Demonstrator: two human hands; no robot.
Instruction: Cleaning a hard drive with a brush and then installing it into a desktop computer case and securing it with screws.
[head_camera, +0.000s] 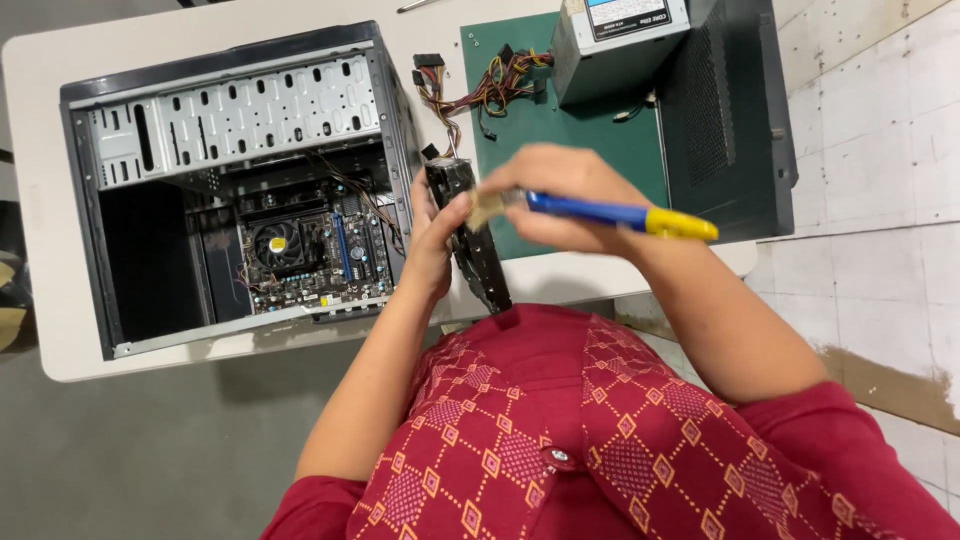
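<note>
My left hand (432, 238) grips a black expansion card (478, 255), held on edge above the table's near side. My right hand (562, 200) holds a brush with a blue and yellow handle (625, 216). Its pale bristles (487, 206) rest against the top of the card, next to my left thumb. To the left lies the open computer case (235, 180) on its side, with the motherboard and its cooler fan (278, 243) showing inside.
A grey power supply (612, 45) with a bundle of coloured cables (490, 90) sits on a green mat (590, 150) at the back. The black side panel (730, 110) stands at the right. The white table (40, 200) ends near my red patterned top.
</note>
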